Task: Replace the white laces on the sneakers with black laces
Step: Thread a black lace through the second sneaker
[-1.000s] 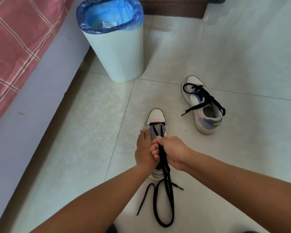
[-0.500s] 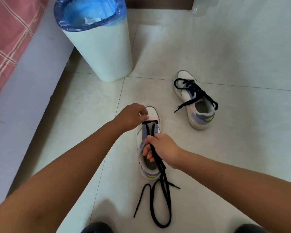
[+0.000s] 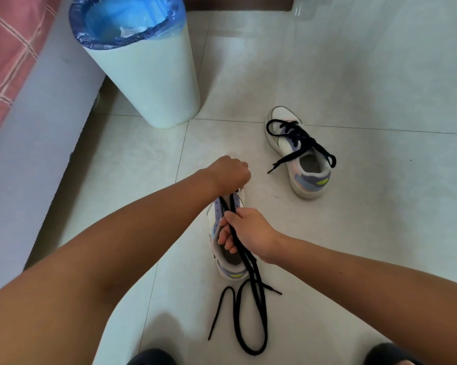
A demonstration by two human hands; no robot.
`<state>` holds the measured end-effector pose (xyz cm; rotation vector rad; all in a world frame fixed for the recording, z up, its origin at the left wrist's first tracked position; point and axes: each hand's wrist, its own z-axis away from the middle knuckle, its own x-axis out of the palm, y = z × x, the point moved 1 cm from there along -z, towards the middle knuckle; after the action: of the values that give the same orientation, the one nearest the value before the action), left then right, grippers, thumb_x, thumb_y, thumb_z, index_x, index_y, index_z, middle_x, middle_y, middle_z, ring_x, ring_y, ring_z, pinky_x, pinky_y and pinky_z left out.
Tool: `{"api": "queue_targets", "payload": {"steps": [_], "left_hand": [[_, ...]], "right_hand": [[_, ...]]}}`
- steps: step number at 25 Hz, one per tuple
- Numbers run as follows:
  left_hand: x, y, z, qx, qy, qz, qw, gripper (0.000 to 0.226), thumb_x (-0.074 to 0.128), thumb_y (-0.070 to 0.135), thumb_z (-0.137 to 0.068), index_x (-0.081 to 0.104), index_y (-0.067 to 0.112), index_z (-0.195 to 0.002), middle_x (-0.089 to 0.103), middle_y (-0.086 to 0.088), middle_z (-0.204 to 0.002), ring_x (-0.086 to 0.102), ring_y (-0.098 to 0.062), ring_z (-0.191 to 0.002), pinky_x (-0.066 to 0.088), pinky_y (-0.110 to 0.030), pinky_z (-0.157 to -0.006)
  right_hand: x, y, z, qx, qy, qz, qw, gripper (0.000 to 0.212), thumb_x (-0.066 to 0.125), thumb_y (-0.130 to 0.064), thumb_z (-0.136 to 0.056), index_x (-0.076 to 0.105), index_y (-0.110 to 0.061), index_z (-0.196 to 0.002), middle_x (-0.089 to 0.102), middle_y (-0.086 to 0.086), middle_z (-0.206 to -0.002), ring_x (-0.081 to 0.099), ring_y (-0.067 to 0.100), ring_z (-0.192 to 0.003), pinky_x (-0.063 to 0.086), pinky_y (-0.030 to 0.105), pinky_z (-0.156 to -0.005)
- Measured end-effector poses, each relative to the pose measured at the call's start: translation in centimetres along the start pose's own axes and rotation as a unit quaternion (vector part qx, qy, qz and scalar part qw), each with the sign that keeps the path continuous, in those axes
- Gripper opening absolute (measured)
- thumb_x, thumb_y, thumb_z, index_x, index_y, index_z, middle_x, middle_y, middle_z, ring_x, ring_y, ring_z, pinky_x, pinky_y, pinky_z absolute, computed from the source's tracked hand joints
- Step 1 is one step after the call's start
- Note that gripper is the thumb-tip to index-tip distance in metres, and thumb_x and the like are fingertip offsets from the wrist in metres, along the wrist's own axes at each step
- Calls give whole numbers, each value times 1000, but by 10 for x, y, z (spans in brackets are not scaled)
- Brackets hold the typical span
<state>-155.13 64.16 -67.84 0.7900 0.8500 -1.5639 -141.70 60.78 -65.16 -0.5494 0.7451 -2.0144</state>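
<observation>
- Far left: red-and-white checked bedcover (image 3: 3, 56) on top of a pale grey bed side panel (image 3: 37, 143), which runs diagonally down the frame edge.
- Upper left of centre: tall white plastic waste bin (image 3: 153, 80) lined with a blue bag; some crumpled pale material lies inside. Bin stands on the cream tiled floor (image 3: 367, 233), close to the bed panel.
- Centre: left hand (image 3: 228, 173) reaches across to the toe end of the near white sneaker with lilac eyelet strip and yellow heel mark (image 3: 223, 270). Fingers curled downward at the toe, where the lace starts; whether they pinch the lace or the shoe cannot be told, knuckles hide it.
- Near sneaker lies toe away from the camera, heel toward it, flat on the floor.
- Just right of that: right hand (image 3: 248, 231) over the shoe opening, fingers closed around two strands of the long black flat lace (image 3: 256, 312). Strands run taut from the toe eyelets into the fist.
- Below the fist the lace hangs over the heel and trails in loose loops on the tile; one tip points left, one right.
- Right: second matching white sneaker (image 3: 305, 164), well apart from the first, already threaded with a black lace (image 3: 298, 139), ends loose over its sides.
- Bottom edge: two dark rounded shapes, unclear.
</observation>
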Motion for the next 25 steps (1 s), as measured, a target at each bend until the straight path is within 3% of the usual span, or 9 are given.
{"api": "queue_targets", "payload": {"steps": [5,10,13,17,19,21,23,25], "left_hand": [[-14,-16,-2,-45,-62,158,984,21,64,28,-88,66,9,-97,64,-3,-101,61,-22,-93,44,-29,-71],[-8,-16,3,-33,-48,144,988,13,61,23,-89,66,14,-97,65,-2,-104,60,-20,-95,44,-29,-73],[-7,-16,1,-35,-92,131,987,16,53,20,-93,64,14,-101,62,-3,-107,59,-21,-96,42,-29,-73],[-13,-22,7,-64,-224,245,941,19,51,28,-95,63,17,-105,55,2,-103,52,-18,-98,48,-31,-86],[-8,-21,10,-98,-239,314,914,12,53,29,-94,61,21,-98,54,5,-103,51,-16,-99,49,-30,-88],[-1,-21,13,-101,-170,348,916,10,57,29,-92,61,20,-94,54,5,-99,52,-15,-97,43,-26,-82],[6,-23,22,-130,-10,401,907,16,57,24,-93,60,15,-106,50,1,-101,51,-15,-94,39,-25,-82],[16,-21,42,-199,140,480,843,30,54,12,-93,52,12,-123,48,-5,-109,49,-15,-98,41,-29,-91]], "right_hand": [[0,1,-2,4,2,-30,1000,31,32,-16,-102,51,-4,-80,59,11,-62,48,15,-44,44,22,-42],[0,1,-3,8,-4,-20,1000,31,31,-16,-102,51,-3,-82,59,11,-63,48,15,-44,44,21,-42],[1,1,-3,14,-3,-16,1000,31,31,-16,-102,51,-4,-81,61,11,-64,49,15,-45,45,21,-43],[4,3,-3,38,9,-64,997,28,31,-13,-101,49,-4,-81,61,12,-64,53,15,-41,45,22,-43],[4,3,-4,47,12,-89,995,27,31,-12,-101,48,-4,-82,61,13,-63,55,15,-40,45,22,-43],[2,3,-4,47,2,-82,996,25,31,-13,-101,49,-3,-86,62,12,-64,57,16,-42,45,23,-44],[1,4,-4,48,-12,-61,997,25,31,-14,-101,49,-3,-89,63,12,-64,57,16,-45,45,23,-45],[0,3,-4,55,-19,-60,997,25,31,-14,-102,49,-3,-89,62,11,-63,56,16,-47,44,22,-45]]}}
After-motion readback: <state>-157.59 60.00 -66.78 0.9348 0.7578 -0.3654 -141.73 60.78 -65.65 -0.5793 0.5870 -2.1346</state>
